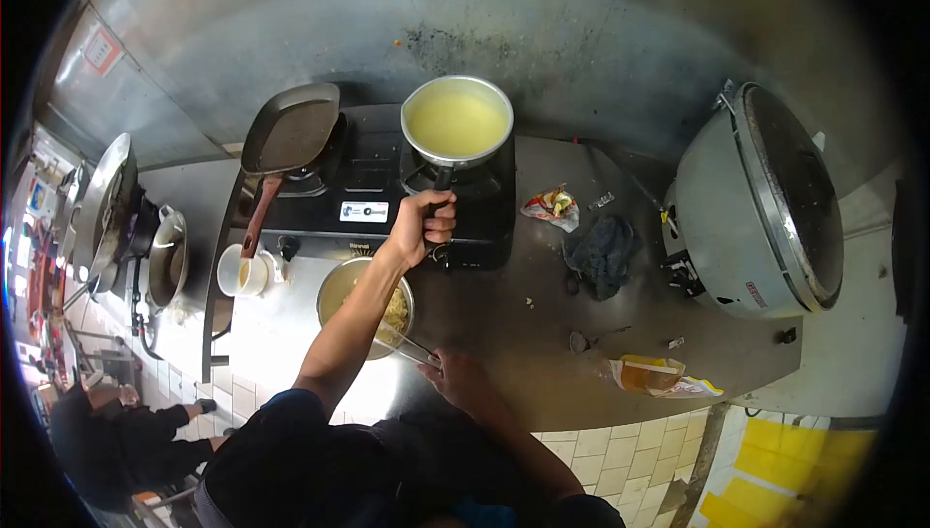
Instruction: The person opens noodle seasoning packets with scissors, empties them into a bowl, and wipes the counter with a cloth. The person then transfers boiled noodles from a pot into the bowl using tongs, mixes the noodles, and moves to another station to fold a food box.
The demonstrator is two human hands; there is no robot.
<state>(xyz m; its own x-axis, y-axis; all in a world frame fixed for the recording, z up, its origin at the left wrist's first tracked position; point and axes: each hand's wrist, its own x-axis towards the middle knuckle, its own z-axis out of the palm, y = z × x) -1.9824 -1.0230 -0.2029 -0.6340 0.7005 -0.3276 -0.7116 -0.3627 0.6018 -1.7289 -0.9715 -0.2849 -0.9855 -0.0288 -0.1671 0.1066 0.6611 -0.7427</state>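
My left hand [423,226] is closed around the black handle of a saucepan [458,154], which sits over the right burner of a black gas stove [363,174]. Pale yellow liquid [457,124] fills part of the pan. Below the stove, partly behind my left forearm, stands a round metal bowl [334,286] with pale, lumpy food [395,311] in it. My right hand [459,377] grips a long thin metal utensil [411,345] that reaches into the bowl's near right side. The utensil's far end is too unclear to name.
A square grill pan [295,129] rests on the left burner. White plastic tubs [242,273] stand left of the bowl. To the right are an opened packet [552,206], a dark cloth [605,255], a small strainer [581,341], a yellow bag [649,375] and a large cooker [741,208]. Another person [116,441] is at lower left.
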